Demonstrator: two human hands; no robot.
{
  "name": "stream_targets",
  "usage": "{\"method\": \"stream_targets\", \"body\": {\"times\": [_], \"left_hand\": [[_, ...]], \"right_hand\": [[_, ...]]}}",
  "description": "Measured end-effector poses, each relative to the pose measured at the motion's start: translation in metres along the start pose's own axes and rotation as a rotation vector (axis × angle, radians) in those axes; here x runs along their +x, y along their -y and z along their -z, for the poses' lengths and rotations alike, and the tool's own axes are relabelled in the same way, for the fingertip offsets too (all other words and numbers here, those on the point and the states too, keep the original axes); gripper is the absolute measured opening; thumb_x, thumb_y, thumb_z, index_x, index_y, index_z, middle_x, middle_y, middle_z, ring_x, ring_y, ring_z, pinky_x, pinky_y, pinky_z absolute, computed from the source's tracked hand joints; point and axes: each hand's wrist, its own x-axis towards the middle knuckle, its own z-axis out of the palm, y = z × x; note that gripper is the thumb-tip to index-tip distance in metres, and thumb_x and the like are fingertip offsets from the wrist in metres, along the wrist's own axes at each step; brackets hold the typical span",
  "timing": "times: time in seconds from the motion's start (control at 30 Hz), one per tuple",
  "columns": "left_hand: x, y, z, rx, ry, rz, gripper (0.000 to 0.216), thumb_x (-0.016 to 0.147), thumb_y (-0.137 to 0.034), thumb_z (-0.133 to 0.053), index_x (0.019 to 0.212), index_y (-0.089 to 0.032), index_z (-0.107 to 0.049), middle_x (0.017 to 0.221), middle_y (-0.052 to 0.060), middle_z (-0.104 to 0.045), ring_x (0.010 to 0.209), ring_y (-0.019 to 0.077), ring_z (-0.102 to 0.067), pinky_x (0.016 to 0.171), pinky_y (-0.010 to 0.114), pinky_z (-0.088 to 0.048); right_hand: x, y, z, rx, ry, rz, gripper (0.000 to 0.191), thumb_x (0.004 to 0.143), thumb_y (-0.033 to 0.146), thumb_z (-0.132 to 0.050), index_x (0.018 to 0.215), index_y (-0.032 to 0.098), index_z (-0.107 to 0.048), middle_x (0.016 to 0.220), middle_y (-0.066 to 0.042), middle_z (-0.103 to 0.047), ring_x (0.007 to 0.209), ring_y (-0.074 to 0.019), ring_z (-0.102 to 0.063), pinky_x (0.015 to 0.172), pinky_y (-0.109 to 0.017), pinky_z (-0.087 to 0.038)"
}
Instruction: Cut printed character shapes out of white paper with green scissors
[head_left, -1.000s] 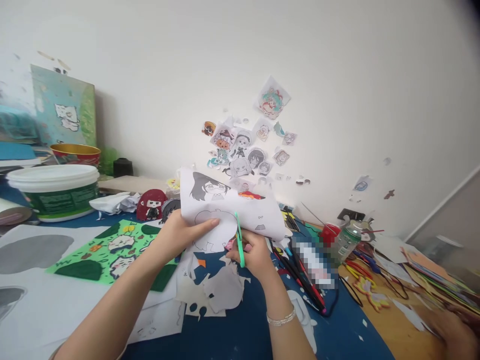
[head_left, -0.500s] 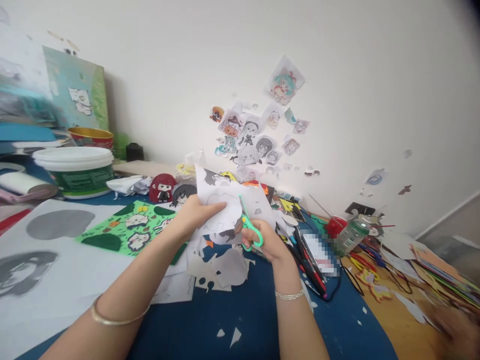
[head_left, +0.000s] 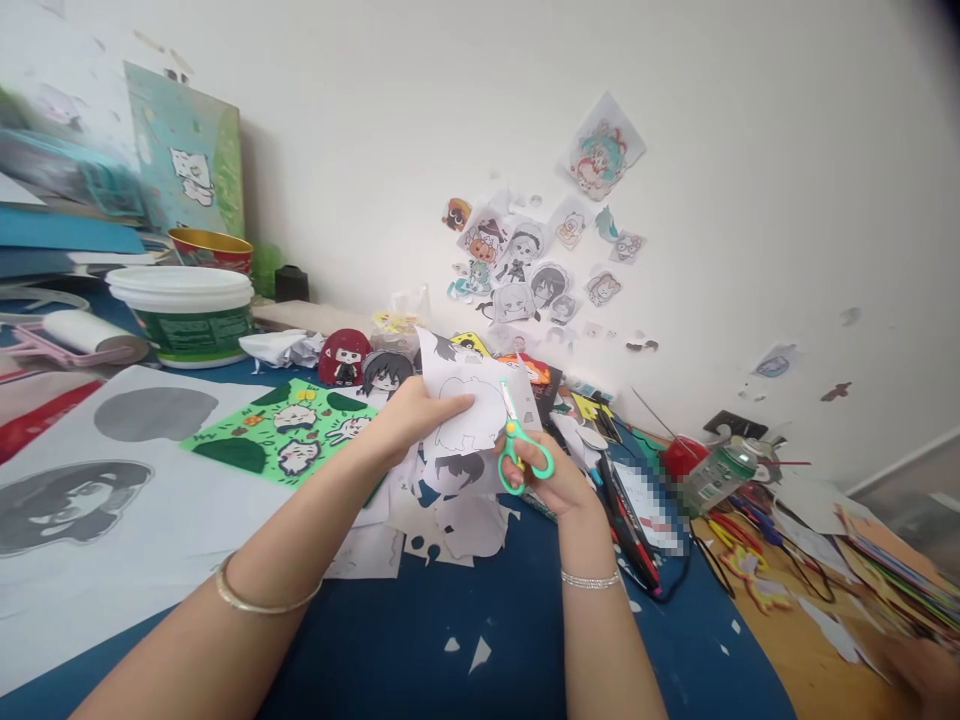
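Observation:
My left hand (head_left: 412, 420) pinches a white paper sheet (head_left: 487, 395), its thumb lying on top. The sheet carries a rounded line drawing and part of a dark-haired figure. Turquoise scissors (head_left: 514, 430) are in my right hand (head_left: 566, 480), with fingers in the handle loops. Their blades point up and away at the right side of the line drawing, against the paper. The handle loops stand apart. Under the sheet lie cut paper scraps (head_left: 469, 525), partly covered by it.
A green sheet with stickers (head_left: 300, 430) lies left, near a white-lidded tub (head_left: 184, 310). Markers (head_left: 626, 520) and a glass jar (head_left: 720, 475) stand to the right. Small scraps (head_left: 480, 655) dot the blue table cover (head_left: 420, 640). At the lower right edge is a blurred hand (head_left: 926, 670).
The camera view has shifted, so most things appear farther right. The scissors' handle loops have spread wider apart. Both hands keep their hold on the paper and scissors.

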Motion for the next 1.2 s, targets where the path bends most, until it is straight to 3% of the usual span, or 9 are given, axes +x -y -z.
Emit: {"method": "stream_targets", "body": {"times": [0.3,0.53,0.77,1.2], "left_hand": [[0.003,0.002,0.007,0.100,-0.002,-0.026,0.047,0.060,-0.047,-0.064,0.095,-0.015,-0.062,0.095,0.010,-0.068,0.084,0.0268,-0.063,0.063,0.031,-0.052],[-0.005,-0.010,0.010,0.082,0.079,-0.084,0.048,0.062,-0.043,-0.065,0.099,-0.014,-0.061,0.098,0.011,-0.067,0.088,0.0265,-0.063,0.070,0.033,-0.052],[-0.003,-0.006,0.011,0.157,0.030,-0.128,0.048,0.062,-0.047,-0.063,0.099,-0.016,-0.061,0.094,0.010,-0.068,0.084,0.0268,-0.063,0.066,0.034,-0.053],[-0.009,-0.017,0.010,0.148,0.045,-0.182,0.049,0.063,-0.042,-0.064,0.104,-0.018,-0.057,0.103,0.009,-0.065,0.098,0.0291,-0.058,0.079,0.039,-0.049]], "right_hand": [[0.000,0.001,-0.008,-0.074,-0.022,0.028,0.032,0.073,0.044,-0.060,0.074,0.012,-0.056,0.050,0.003,-0.047,0.046,-0.0080,-0.039,0.045,-0.020,-0.031],[0.002,0.001,-0.013,-0.129,-0.042,0.107,0.029,0.069,0.041,-0.064,0.069,0.014,-0.053,0.053,0.003,-0.046,0.048,-0.0084,-0.039,0.046,-0.021,-0.033],[0.001,0.003,-0.016,-0.243,-0.115,0.141,0.032,0.065,0.041,-0.066,0.082,0.014,-0.060,0.060,0.002,-0.047,0.053,-0.0102,-0.041,0.045,-0.021,-0.036],[0.004,0.002,-0.014,-0.375,-0.163,0.208,0.020,0.066,0.028,-0.066,0.078,0.014,-0.059,0.063,0.001,-0.050,0.057,-0.0117,-0.046,0.051,-0.023,-0.040]]}}
